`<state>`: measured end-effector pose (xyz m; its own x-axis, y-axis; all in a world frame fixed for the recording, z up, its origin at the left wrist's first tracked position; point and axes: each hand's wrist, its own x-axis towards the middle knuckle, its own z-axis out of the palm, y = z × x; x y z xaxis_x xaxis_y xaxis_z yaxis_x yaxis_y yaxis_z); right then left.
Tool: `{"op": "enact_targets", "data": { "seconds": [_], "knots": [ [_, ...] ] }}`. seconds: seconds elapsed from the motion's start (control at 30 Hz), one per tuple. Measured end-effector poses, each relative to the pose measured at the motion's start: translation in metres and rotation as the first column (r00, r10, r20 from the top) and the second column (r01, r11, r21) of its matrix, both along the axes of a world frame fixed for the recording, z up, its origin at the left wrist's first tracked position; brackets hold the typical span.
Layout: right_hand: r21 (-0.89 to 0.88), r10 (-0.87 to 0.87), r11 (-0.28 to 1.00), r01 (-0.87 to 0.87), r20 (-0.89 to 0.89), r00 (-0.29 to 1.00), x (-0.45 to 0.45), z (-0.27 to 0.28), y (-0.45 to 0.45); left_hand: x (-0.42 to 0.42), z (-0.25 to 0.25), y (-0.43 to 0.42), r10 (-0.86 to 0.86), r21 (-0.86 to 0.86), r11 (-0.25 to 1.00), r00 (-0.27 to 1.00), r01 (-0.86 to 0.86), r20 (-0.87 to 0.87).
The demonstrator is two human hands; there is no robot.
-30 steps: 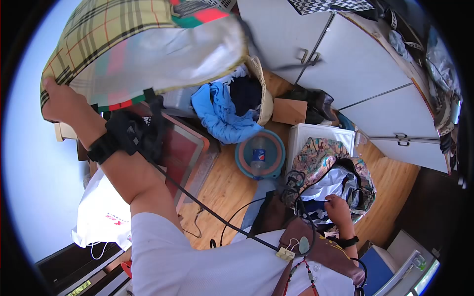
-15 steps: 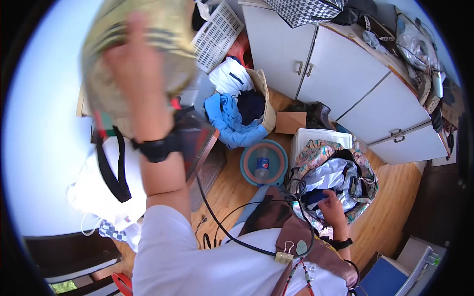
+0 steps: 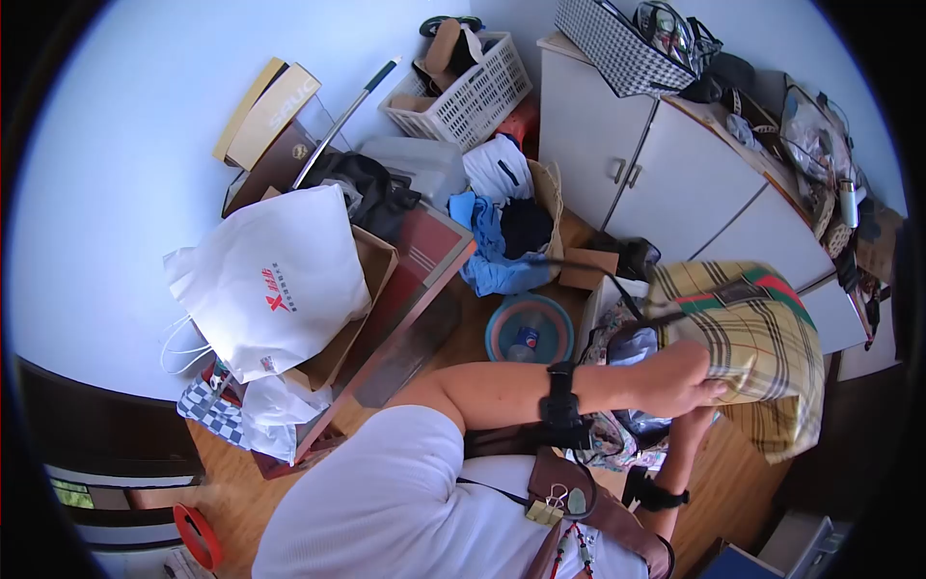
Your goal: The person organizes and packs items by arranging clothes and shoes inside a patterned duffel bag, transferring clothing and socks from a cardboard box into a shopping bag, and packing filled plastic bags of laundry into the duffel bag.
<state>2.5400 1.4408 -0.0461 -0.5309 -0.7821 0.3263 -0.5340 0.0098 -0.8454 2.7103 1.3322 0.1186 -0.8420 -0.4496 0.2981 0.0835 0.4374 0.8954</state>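
Note:
My left hand (image 3: pixel 670 379) is closed on the edge of a yellow plaid bag (image 3: pixel 743 338) with a green and red stripe and a dark strap. The bag hangs tilted on the right side of the view. Just below, my right hand (image 3: pixel 692 422) is raised close against the left hand and the bag's lower edge; its fingers are mostly hidden. Under both arms sits a flower-patterned bag (image 3: pixel 614 439) with silvery lining, largely covered by the plaid bag and my left forearm.
A blue basin (image 3: pixel 492 338) holding a Pepsi bottle (image 3: pixel 526 340) stands on the wooden floor. Behind it is a basket of clothes (image 3: pixel 550 198). White cabinets (image 3: pixel 666 174) line the back. At left, a white paper bag (image 3: pixel 275 280) lies in a cardboard box (image 3: pixel 378 256).
My left hand has swung the plaid bag from the upper left to the right, over the flowered bag. My right hand has come up out of the flowered bag to meet it.

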Motion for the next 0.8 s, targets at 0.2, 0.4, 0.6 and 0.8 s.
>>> {"op": "enact_targets", "data": {
  "seconds": [0.2, 0.4, 0.6, 0.8],
  "knots": [
    [0.126, -0.182, 0.981, 0.149, 0.304, 0.935, 0.041, 0.060, -0.006, 0.061, 0.025, -0.045, -0.024, 0.097, 0.995, 0.999, 0.026, -0.028],
    [0.003, 0.119, 0.992, -0.124, 0.261, 0.958, 0.098, 0.113, -0.113, 0.155, 0.049, -0.133, 0.416, 0.066, 0.907, 0.861, -0.415, -0.292],
    [-0.040, 0.518, 0.845, -0.533, 0.303, 0.800, 0.197, 0.114, -0.271, 0.350, 0.084, -0.263, 0.956, -0.012, -0.198, -0.190, -0.980, -0.221],
    [0.226, 0.401, 0.764, -0.604, 0.567, 0.719, 0.231, 0.018, -0.303, 0.506, 0.090, -0.302, 0.474, 0.336, -0.618, -0.678, -0.710, -0.562]
  ]
}}
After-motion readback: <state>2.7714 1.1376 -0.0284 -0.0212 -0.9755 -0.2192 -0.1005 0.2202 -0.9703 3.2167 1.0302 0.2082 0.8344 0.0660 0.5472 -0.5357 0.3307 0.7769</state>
